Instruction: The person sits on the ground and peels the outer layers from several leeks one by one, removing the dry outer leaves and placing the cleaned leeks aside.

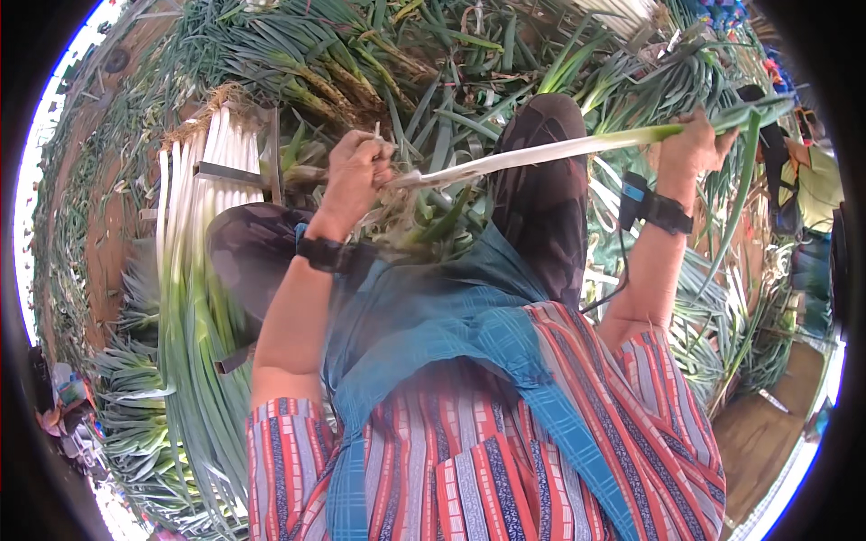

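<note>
A long green onion [541,153] stretches across in front of my body, its white stalk over my raised knee. My right hand [697,143] grips it where the green leaves begin, and some leaves hang down beyond the hand. My left hand [362,162] is closed at the root end; whether it pinches the roots or a loose outer layer cannot be told. Below that end, pale roots and peelings [396,220] lie between my legs. To the left, a bundle of cleaned green onions [203,237] rests in a metal frame [226,174], roots at the top.
Unpeeled green onions with soiled stalks [338,81] lie in a heap ahead. More white stalks [626,17] are at the top right. Leafy piles [135,419] spread along the left, and loose leaves [703,324] cover the right side. A cable runs from my right wrist.
</note>
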Tool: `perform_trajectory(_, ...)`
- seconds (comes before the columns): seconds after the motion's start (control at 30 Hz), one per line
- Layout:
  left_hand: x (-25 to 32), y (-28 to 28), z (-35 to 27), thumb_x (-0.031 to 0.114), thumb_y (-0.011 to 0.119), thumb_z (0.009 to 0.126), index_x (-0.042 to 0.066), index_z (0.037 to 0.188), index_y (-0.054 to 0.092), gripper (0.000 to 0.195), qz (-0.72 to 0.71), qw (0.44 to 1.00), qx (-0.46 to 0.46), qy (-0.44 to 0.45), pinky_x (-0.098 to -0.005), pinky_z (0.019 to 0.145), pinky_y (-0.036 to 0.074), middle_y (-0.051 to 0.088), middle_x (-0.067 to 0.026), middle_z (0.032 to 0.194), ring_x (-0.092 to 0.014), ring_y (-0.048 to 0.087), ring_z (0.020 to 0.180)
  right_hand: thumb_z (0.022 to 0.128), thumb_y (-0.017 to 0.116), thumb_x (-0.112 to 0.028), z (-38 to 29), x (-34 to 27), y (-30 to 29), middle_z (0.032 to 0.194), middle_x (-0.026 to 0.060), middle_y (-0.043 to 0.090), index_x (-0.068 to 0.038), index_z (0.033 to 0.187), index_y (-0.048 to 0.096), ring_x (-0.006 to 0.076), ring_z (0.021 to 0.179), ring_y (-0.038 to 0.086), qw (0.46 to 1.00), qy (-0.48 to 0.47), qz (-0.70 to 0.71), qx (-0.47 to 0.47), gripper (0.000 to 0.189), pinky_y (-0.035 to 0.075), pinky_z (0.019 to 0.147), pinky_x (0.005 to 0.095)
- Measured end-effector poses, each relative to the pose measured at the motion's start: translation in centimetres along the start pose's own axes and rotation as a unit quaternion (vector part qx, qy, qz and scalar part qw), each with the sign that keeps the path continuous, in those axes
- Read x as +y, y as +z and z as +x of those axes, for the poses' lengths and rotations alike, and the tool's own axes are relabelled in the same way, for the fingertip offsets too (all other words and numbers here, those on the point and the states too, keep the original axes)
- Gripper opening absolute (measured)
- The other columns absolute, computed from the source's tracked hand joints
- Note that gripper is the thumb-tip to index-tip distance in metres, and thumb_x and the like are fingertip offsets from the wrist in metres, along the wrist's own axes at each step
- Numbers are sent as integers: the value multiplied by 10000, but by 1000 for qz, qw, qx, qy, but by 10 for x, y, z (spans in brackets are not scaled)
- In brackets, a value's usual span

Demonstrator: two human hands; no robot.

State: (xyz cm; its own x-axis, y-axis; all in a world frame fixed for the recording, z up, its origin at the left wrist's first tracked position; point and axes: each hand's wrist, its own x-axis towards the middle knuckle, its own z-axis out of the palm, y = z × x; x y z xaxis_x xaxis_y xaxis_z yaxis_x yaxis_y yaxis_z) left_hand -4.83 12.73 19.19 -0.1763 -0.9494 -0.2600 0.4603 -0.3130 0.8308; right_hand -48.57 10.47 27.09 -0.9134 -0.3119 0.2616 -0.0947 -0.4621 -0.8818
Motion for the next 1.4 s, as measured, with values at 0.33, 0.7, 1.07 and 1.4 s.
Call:
perform_trajectory(0.33,33,-2,-30,174,702,809,23,1186,609,417,653,633,49,413,-355,860,485,649,-138,1044,-279,599,943,815,642,110,57,10,-54,759,90,587,-239,1480,290,179,523,520,992,81,44,81,829,443,439,347)
perform_trajectory(0.7,-20,99,-17,117,682,782,5,947,693,199,598,653,-165,434,-360,788,510,653,-113,943,-277,587,913,802,702,46,13,-34,-37,651,-1,527,-304,1466,340,126,499,477,991,95,33,85,833,411,443,308)
perform_trajectory(1.07,-44,111,-4,-3,677,745,-43,880,634,147,618,583,-210,483,-361,728,529,626,-155,871,-312,603,832,814,693,53,19,-35,-52,717,28,557,-285,1472,313,147,529,493,992,83,48,84,832,447,491,351)
perform_trajectory(1.4,-8,83,12,5,527,912,-25,822,569,104,-110,994,10,-22,-282,571,448,605,-113,835,-118,511,647,827,660,76,47,-8,-99,815,110,622,-213,1459,324,159,507,503,989,51,38,134,772,424,438,324)
